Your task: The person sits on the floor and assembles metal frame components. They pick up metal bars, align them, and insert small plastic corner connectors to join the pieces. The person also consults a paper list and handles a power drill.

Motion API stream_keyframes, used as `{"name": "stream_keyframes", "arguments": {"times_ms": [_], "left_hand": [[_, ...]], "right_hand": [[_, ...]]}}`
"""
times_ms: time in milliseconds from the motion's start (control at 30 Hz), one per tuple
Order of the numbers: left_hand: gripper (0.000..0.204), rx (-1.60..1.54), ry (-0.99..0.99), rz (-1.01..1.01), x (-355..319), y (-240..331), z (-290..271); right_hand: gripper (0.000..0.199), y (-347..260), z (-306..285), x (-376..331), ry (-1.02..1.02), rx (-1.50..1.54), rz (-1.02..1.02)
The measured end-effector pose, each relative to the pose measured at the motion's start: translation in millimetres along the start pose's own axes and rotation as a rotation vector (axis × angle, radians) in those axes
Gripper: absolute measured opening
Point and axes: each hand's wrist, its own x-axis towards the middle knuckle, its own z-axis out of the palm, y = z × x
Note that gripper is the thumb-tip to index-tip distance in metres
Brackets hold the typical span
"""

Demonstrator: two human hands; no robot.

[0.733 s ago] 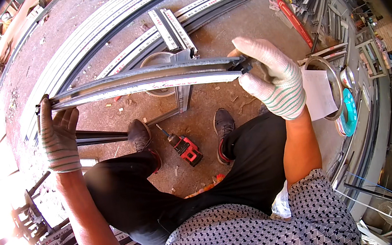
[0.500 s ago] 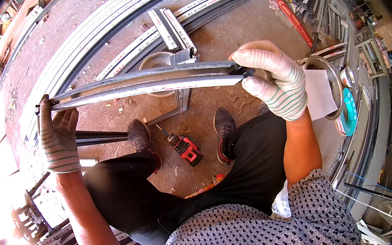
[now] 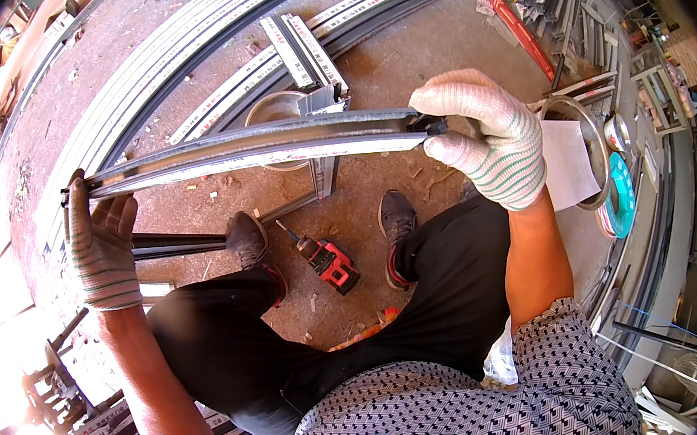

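Note:
A long grey metal channel profile [image 3: 260,139] with a white printed strip along its near side spans between my two gloved hands, above my feet. My left hand [image 3: 105,252] grips its left end, with the thumb and fingers bent around the tip. Its right end sits between the thumb and fingers of my right hand [image 3: 492,143]. A small black fitting [image 3: 435,125] shows in that end, right by my right fingertips. On the floor below, a red and black cordless drill [image 3: 330,263] with a bit lies between my shoes.
Long strip-covered profiles [image 3: 196,40] lie across the floor ahead, with short pieces [image 3: 302,49] stacked on others. A round metal basin [image 3: 274,107] is partly behind my profile. To the right are a red tool [image 3: 517,31], a white paper [image 3: 569,160] on another basin, and a turquoise roll [image 3: 622,197].
The right end of the profile and my right fingertips have shifted very slightly left. Both hands keep their hold.

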Motion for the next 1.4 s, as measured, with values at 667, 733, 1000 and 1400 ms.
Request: {"name": "stream_keyframes", "arguments": {"times_ms": [667,733,1000,1400], "left_hand": [[0.044,0.018,-0.042,0.004,-3,2,1],[0.043,-0.002,-0.037,0.015,-5,1,4],[0.041,-0.075,0.029,0.046,-5,0,7],[0.050,-0.009,0.038,0.038,-5,-2,1]], "right_hand": [[0.043,-7,2,3,-0.004,-0.182,0.068],[0.041,-9,3,3,0.020,-0.167,0.104],[0.048,-2,14,4,0.048,-0.227,0.020],[0.055,3,46,1,0.139,-0.217,0.073]]}}
